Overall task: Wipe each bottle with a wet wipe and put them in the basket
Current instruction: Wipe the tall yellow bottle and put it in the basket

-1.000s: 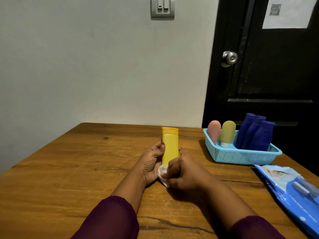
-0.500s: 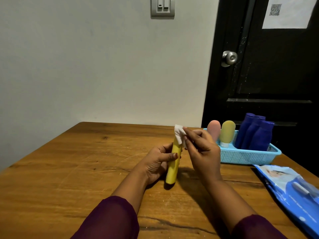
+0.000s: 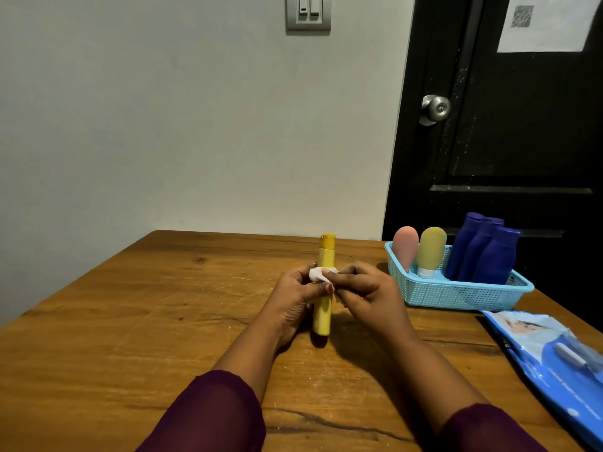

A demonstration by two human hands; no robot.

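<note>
Fingers of left hand (image 3: 290, 305) grip yellow bottle (image 3: 322, 318); right hand (image 3: 368, 291) pinches wipe (image 3: 316, 275), hiding bottle middle.

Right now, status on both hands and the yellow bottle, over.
Left hand grips yellow bottle, upright. Right hand pinches wet wipe against its side. Basket at right holds five bottles; nothing seen blocking.

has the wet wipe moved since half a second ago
Yes: the wet wipe has slid down the yellow bottle, off its cap, now lower against the basket.
</note>
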